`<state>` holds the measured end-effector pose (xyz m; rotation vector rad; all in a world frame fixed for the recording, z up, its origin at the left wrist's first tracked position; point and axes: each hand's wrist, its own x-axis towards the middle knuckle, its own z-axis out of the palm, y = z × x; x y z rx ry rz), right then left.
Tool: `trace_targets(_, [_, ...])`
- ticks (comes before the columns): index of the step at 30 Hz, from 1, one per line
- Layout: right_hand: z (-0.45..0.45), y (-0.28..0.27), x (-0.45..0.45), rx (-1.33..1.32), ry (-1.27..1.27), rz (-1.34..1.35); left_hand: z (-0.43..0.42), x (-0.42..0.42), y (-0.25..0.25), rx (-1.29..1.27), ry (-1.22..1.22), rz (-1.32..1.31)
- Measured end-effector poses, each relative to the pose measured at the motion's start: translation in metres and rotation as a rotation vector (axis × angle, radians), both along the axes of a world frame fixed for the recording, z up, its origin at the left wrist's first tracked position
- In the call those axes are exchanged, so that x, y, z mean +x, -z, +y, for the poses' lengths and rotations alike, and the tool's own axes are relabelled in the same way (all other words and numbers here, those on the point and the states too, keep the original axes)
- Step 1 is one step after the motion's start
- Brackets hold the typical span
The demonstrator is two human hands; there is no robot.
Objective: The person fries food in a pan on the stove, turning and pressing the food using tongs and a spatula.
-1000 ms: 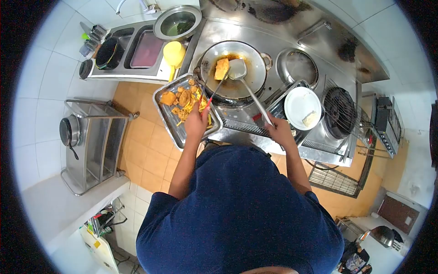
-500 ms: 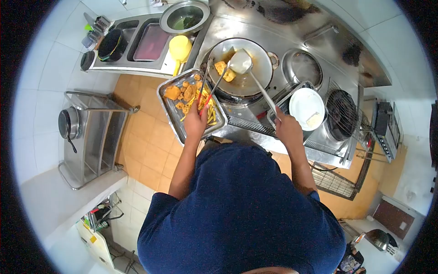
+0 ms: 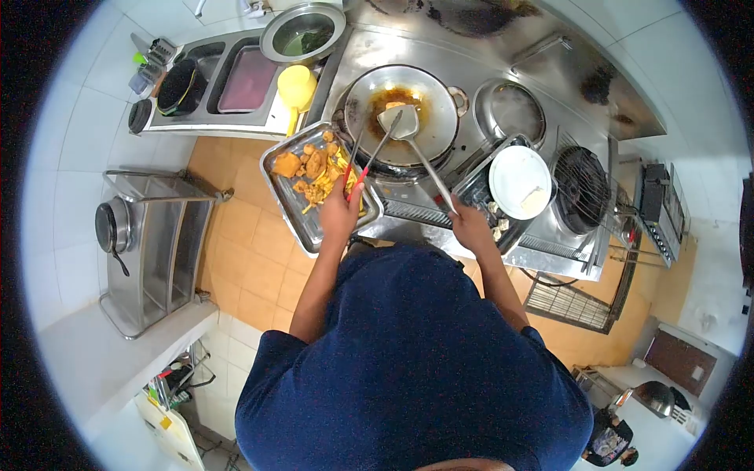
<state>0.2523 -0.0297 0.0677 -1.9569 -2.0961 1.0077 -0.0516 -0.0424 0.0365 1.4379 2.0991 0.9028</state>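
My left hand (image 3: 339, 210) is closed around red-handled tongs (image 3: 366, 166), whose tips point toward the wok. It is above a metal tray (image 3: 308, 232) of fried pieces (image 3: 316, 165) and yellow strips (image 3: 351, 169); whether it also supports the tray is hidden. In my right hand (image 3: 473, 228) is the handle of a wok spatula (image 3: 402, 124). The spatula's blade lies over the wok (image 3: 441, 110), beside the tong tips. Brown liquid (image 3: 410, 96) pools in the wok, and a small orange piece (image 3: 394, 104) shows just behind the blade.
Right of the wok are a round metal lid (image 3: 510, 114), a white plate (image 3: 518, 182) on a dark tray, and a burner under a wire grate (image 3: 583, 188). Left are a yellow dipper (image 3: 296, 88), a metal basin (image 3: 275, 35) and sinks. A steel trolley (image 3: 153, 235) stands at left.
The spatula blade has shifted left and toward me, with my right hand moving left. The yellow-orange food between tongs and spatula is no longer visible there; more brown liquid shows.
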Motion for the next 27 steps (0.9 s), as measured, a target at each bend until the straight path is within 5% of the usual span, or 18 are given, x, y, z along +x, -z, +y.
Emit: trace_targets(27, [0.015,-0.024,0.002,-0.058,-0.030,0.064,0.009,0.008,0.000,-0.034,0.055,0.006])
